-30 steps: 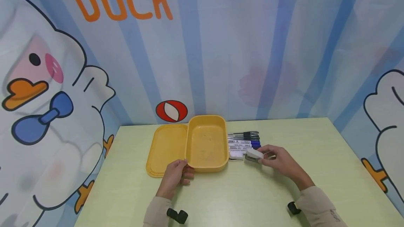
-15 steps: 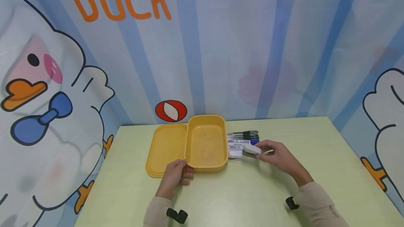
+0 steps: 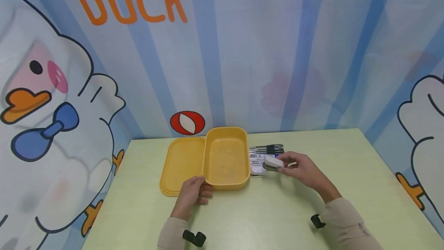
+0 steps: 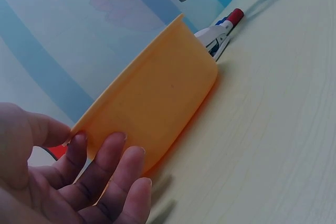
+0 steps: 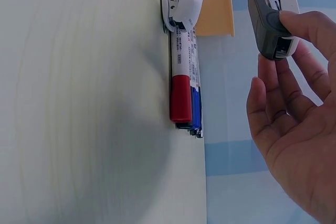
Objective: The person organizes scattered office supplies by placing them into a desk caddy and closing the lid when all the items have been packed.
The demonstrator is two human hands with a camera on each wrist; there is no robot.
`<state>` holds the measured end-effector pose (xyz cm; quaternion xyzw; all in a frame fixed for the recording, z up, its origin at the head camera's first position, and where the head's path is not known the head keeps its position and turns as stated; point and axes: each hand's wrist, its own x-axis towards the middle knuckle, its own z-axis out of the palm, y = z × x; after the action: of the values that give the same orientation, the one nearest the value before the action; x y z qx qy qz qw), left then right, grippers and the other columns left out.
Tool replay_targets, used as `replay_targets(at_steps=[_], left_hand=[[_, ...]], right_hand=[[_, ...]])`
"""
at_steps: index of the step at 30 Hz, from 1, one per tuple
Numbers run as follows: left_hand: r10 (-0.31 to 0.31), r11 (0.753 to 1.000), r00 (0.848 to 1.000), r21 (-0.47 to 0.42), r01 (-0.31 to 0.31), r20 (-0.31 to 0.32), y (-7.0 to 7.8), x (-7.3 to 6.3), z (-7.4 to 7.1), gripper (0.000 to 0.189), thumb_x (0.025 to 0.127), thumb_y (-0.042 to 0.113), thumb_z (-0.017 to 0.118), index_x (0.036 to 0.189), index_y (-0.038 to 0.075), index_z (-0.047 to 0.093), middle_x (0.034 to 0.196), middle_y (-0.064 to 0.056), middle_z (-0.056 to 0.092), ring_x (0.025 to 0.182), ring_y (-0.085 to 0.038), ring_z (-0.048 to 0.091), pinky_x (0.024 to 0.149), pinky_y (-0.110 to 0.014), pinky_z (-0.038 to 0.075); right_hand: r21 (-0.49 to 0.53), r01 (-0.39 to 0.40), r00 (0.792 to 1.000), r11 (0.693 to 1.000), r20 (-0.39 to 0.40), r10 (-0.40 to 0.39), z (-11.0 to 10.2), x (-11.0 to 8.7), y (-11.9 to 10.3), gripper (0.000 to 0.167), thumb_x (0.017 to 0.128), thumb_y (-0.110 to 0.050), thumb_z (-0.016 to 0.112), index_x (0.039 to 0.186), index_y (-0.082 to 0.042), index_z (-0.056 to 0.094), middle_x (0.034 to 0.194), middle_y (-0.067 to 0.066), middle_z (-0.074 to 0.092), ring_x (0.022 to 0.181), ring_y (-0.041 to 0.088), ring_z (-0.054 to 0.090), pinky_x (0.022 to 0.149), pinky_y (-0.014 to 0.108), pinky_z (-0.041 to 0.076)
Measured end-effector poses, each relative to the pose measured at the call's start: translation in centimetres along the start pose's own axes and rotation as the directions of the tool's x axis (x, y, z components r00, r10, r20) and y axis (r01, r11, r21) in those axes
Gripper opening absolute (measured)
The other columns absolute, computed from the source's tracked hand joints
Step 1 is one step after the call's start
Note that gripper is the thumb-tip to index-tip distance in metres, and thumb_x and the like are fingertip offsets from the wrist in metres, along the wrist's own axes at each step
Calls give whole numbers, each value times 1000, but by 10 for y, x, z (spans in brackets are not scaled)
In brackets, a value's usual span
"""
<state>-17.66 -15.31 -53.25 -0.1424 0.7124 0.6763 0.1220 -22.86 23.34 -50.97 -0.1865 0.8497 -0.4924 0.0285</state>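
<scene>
My left hand (image 3: pixel 192 194) pinches the near left corner of a yellow plastic box (image 3: pixel 227 161), thumb over the rim and fingers against the outer wall. In my right hand (image 3: pixel 305 169) is a white and grey stapler (image 5: pixel 273 22), gripped between thumb and fingers and held above the table. A second white stapler (image 5: pixel 186 3) lies on the table against the box's right side. Beside it are whiteboard markers, one with a red cap (image 5: pixel 181 98), and several black pens (image 3: pixel 272 149). The stapler in my hand partly covers the markers in the head view.
A flat yellow lid (image 3: pixel 184 165) lies left of the box, touching it. The pale table (image 3: pixel 263 219) ends at the back against a striped curtain (image 3: pixel 239 68) with duck drawings.
My right hand has lifted the stapler slightly and carried it left, closer to the box. The left hand stays on the box corner.
</scene>
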Motion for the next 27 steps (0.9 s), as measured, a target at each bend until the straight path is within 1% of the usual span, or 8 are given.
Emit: replay_targets(at_steps=[1, 4, 8, 9, 15, 18, 21, 27], left_hand=[[0, 1000, 1000, 0, 0, 0, 0, 0, 0, 38, 108, 32, 48, 113, -2, 64, 97, -10, 75, 77, -17, 71, 63, -33, 58], [2, 1000, 1000, 0, -2, 2, 0, 0, 0, 38, 108, 32, 48, 112, -1, 64, 97, -10, 75, 78, -17, 71, 63, -33, 58], [1, 1000, 1000, 1, -1, 1, 0, -1, 0, 38, 108, 32, 48, 112, -1, 64, 96, -9, 75, 78, -17, 71, 63, -33, 58], [0, 1000, 1000, 2, 0, 0, 0, -1, 0, 38, 108, 32, 48, 112, -2, 64, 96, -9, 75, 78, -17, 71, 63, -33, 58], [1, 1000, 1000, 6, -1, -4, 1, -1, 0, 39, 108, 33, 48, 114, -2, 64, 95, -8, 75, 77, -17, 71, 62, -32, 57], [3, 1000, 1000, 7, -3, -5, 1, -1, 0, 38, 108, 32, 48, 112, -1, 65, 94, -8, 75, 77, -17, 71, 61, -31, 57], [8, 1000, 1000, 6, -8, -4, 1, -1, 0, 37, 108, 32, 49, 110, -1, 65, 94, -8, 75, 77, -17, 72, 60, -30, 56], [14, 1000, 1000, 12, -14, -1, 1, -2, -1, 37, 107, 34, 49, 108, 0, 66, 91, -7, 75, 78, -17, 72, 59, -29, 55]], right_hand=[[0, 4, 1000, 1000, 3, -4, 0, 1, 0, 33, 91, -14, 76, 121, -6, 68, 115, 10, 68, 98, 20, 65, 86, 34, 57], [7, -4, 1000, 1000, 7, 4, 1, 3, -2, 34, 91, -14, 76, 122, -5, 67, 116, 11, 68, 101, 24, 66, 87, 34, 57], [21, -15, 1000, 1000, 8, 15, 1, 4, -7, 35, 91, -14, 76, 123, -4, 67, 118, 13, 67, 103, 25, 66, 87, 28, 56], [26, -10, 1000, 1000, 9, 10, 1, 5, -7, 35, 91, -13, 76, 123, -4, 67, 119, 13, 67, 103, 25, 66, 87, 29, 56], [33, 21, 1000, 999, 9, -22, 3, 9, -10, 33, 91, -12, 76, 122, -4, 67, 118, 14, 67, 101, 22, 66, 88, 37, 56], [29, 22, 1000, 999, 10, -22, 4, 11, -9, 32, 91, -13, 76, 121, -6, 68, 117, 12, 68, 100, 20, 66, 89, 39, 56], [24, 20, 1000, 1000, 16, -20, 4, 13, -9, 32, 91, -15, 77, 121, -8, 68, 116, 9, 68, 100, 20, 65, 88, 38, 56], [43, 35, 999, 998, 33, -36, 5, 16, -11, 31, 92, -17, 76, 121, -8, 68, 114, 9, 68, 101, 25, 65, 88, 35, 56]])
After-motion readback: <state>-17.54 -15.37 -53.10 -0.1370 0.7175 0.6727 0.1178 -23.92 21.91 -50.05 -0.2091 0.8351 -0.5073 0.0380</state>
